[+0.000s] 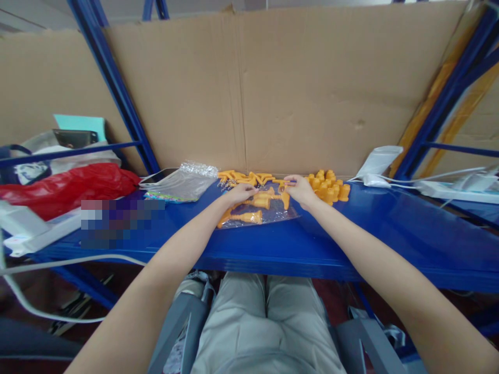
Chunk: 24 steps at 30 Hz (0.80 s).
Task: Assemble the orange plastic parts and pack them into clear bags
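Note:
My left hand (242,194) is over the left side of a clear plastic bag (268,221), with fingertips pinched together; what they hold, if anything, is too small to make out. My right hand (300,191) pinches a small orange plastic piece (281,185) near the back of the bag. Below it, a hammer-shaped orange part (286,200) shows at the bag. Several orange cone-ended parts (251,217) lie in or on the bag. Behind my hands is a row of orange angled pieces (249,177). Right of my right hand sits a pile of orange cup-shaped pieces (329,188).
A stack of clear bags (179,184) lies on the blue table (331,244), left of the pieces. Further left are a red plastic bag (78,184) and a white power strip (50,234). Cardboard (292,93) stands behind; white cables (393,182) run at right.

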### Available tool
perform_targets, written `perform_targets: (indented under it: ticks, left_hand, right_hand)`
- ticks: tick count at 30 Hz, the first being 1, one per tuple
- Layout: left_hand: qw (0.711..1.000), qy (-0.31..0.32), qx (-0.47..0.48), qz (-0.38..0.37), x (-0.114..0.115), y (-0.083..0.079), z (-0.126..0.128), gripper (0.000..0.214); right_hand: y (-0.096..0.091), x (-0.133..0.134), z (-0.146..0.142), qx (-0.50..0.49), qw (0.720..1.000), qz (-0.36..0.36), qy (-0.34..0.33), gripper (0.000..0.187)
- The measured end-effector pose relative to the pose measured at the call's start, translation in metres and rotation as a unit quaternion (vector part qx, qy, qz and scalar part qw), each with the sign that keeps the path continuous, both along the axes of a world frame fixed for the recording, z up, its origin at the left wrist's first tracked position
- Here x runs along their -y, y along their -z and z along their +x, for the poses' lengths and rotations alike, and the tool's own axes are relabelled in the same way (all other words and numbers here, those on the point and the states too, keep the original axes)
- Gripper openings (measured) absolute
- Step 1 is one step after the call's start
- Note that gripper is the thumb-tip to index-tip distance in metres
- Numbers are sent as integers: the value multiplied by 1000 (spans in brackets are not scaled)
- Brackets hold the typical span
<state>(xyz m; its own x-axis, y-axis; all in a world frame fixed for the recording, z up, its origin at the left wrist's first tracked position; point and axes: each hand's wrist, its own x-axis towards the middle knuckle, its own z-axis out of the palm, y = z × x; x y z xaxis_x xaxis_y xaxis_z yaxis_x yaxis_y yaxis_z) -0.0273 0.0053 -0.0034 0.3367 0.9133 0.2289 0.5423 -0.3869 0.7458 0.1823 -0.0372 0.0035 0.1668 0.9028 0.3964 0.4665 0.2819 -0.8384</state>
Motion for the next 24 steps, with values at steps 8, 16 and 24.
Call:
perform_targets:
  ticks: [8,16,24]
  left_hand:
    - [1000,10,2,-6,-2,0,0,20]
    - [999,20,31,-15,-4,1,-2,15]
    - [997,43,-61,0,-14,-11,8,13]
  right_hand:
    - [-23,23,8,33,989,-142,-9,7]
    - [-26,28,15,34,977,-194,-78,25]
    - [-30,36,7,-68,969,-222,-89,21]
